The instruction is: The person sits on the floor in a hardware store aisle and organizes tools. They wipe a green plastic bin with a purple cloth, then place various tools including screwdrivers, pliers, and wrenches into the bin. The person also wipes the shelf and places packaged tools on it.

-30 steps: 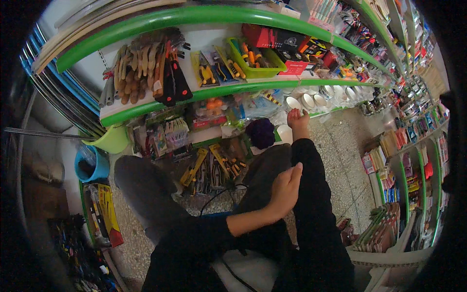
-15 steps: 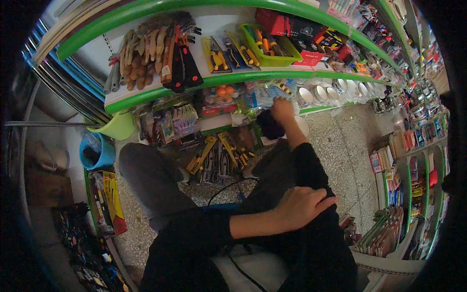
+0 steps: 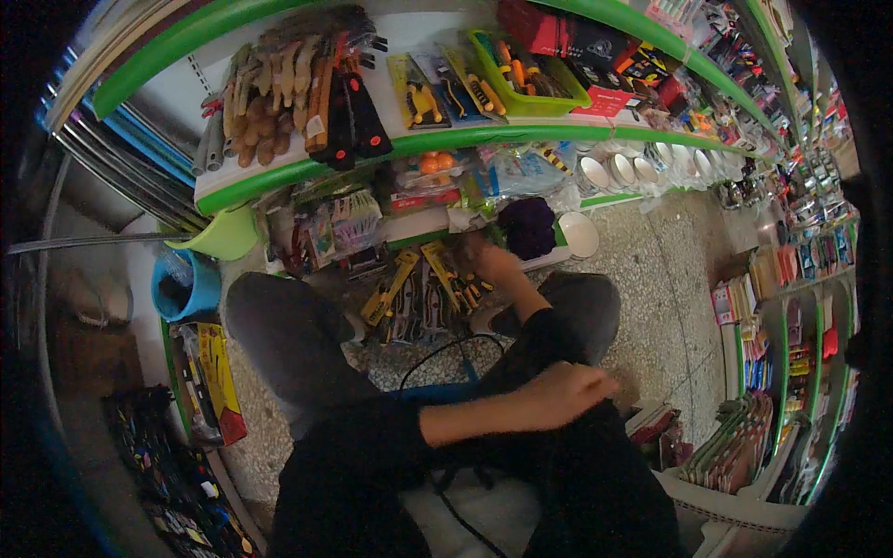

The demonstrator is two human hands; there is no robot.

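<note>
Shelves edged in green curve across the top of my view, and I crouch before them with both knees up. My right hand reaches forward to the lowest shelf, fingers bent down among the yellow-handled tools lying along its front edge; I cannot tell whether it pinches one or only touches them, since the fingertips are lost in the clutter. Just beside that hand, toward the right end of the same shelf, sits a dark purple ball, and past it a white bowl rests at the shelf's right corner. My left hand lies across my body near my lap, fingers curled loosely together, holding nothing I can make out, and well apart from the tools. A thin black cord loops between my knees. On the shelf above, wooden handles are bundled at the left end, carded yellow pliers lie near the middle, and a green tray holds more tools toward the right. White cups line the right stretch of the middle shelf. A blue bucket stands on the floor at the left, beside a light green scoop.
</note>
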